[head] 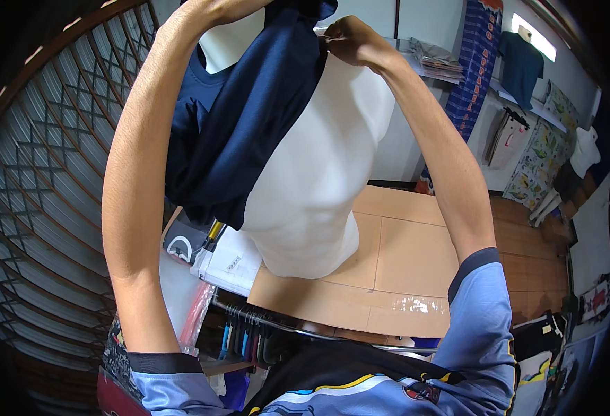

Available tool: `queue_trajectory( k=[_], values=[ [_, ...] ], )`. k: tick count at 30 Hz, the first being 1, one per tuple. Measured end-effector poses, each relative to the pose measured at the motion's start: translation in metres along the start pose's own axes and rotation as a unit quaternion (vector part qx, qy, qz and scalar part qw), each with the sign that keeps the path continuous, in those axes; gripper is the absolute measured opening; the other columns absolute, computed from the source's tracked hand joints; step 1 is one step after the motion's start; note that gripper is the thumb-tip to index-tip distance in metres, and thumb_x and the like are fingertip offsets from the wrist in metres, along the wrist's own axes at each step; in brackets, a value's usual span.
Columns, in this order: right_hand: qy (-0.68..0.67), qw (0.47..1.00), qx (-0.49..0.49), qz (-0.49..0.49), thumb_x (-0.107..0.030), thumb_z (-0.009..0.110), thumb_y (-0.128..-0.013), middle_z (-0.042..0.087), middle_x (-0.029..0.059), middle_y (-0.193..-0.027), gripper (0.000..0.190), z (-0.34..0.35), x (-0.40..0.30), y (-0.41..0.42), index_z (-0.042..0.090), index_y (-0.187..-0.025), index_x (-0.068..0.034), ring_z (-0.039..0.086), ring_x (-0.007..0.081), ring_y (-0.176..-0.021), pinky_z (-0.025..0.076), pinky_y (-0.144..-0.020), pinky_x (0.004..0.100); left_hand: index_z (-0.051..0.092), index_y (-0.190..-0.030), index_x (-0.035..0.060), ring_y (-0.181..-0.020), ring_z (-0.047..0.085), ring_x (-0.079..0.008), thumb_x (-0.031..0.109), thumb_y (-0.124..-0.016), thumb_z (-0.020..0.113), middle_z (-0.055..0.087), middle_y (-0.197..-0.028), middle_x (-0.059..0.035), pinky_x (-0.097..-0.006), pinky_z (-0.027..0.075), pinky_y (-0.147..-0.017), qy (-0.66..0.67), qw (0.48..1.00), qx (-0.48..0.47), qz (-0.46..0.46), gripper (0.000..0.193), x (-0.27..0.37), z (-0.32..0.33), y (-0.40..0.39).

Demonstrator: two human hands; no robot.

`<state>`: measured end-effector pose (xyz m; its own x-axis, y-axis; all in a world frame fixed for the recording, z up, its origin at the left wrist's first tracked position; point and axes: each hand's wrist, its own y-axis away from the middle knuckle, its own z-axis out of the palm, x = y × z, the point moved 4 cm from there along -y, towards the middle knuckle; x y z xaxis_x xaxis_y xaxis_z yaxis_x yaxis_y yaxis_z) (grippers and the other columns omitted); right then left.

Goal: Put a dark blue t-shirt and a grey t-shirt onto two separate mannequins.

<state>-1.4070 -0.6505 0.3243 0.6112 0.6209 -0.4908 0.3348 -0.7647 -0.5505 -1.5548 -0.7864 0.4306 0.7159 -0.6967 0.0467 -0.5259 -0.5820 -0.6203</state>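
A white mannequin torso point(315, 177) stands upright before me on a flattened cardboard sheet. Over its neck and one shoulder hangs a navy T-shirt point(263, 114), bunched to the left, while most of the chest and the other shoulder show bare. With my right hand point(354, 44) I pinch the shirt's edge above the bare shoulder. My left hand point(235, 8) is up at the top rim of the view by the shirt; its fingers are cut off or hidden, so its grip does not show.
Cardboard point(409, 249) covers the table, with a white plastic package point(232, 260) beside the torso. Below the near edge runs a metal rail point(294, 330) with several hangers. A folding lattice gate point(50, 208) stands left. Folded garments point(435, 62) lie on a shelf behind.
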Motion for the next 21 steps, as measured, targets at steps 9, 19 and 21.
queue_trajectory(
  k=[9, 19, 21],
  values=[
    [0.043, 0.997, -0.012, -0.057, -0.010, 0.059, -0.086, 0.065, 0.0196, -0.114, 0.029, -0.001, -0.015, -0.003, 0.066, -0.113, -0.001, 0.064, 0.0297, -0.105, 0.051, -0.091, 0.0377, 0.066, -0.100, -0.0033, -0.089, 0.062, -0.0228, 0.018, -0.087, 0.046, 0.069, -0.094, -0.0191, -0.0355, 0.046, -0.081, -0.047, 0.998, -0.030, -0.043, 0.032, -0.002, 0.002, -0.006],
    [-0.395, 0.917, -0.047, 0.033, -0.014, 0.057, -0.094, 0.058, 0.0061, -0.071, 0.020, -0.008, -0.002, -0.004, 0.062, -0.086, 0.003, 0.053, 0.0104, -0.063, 0.045, -0.059, 0.0227, 0.065, -0.100, -0.0025, -0.088, 0.062, -0.0292, 0.019, -0.089, 0.042, 0.067, -0.096, -0.0230, -0.0368, 0.046, -0.080, -0.075, 0.996, -0.039, 0.036, 0.034, -0.002, -0.001, -0.001],
    [-0.421, 0.903, -0.051, 0.070, -0.015, 0.051, -0.097, 0.057, 0.0045, -0.072, 0.025, -0.007, 0.001, -0.003, 0.063, -0.081, 0.000, 0.053, 0.0106, -0.064, 0.044, -0.056, 0.0231, 0.065, -0.099, -0.0027, -0.087, 0.062, -0.0290, 0.019, -0.089, 0.042, 0.067, -0.096, -0.0230, -0.0370, 0.046, -0.080, -0.076, 0.995, -0.037, 0.045, 0.033, 0.000, -0.001, 0.001]
  ],
)
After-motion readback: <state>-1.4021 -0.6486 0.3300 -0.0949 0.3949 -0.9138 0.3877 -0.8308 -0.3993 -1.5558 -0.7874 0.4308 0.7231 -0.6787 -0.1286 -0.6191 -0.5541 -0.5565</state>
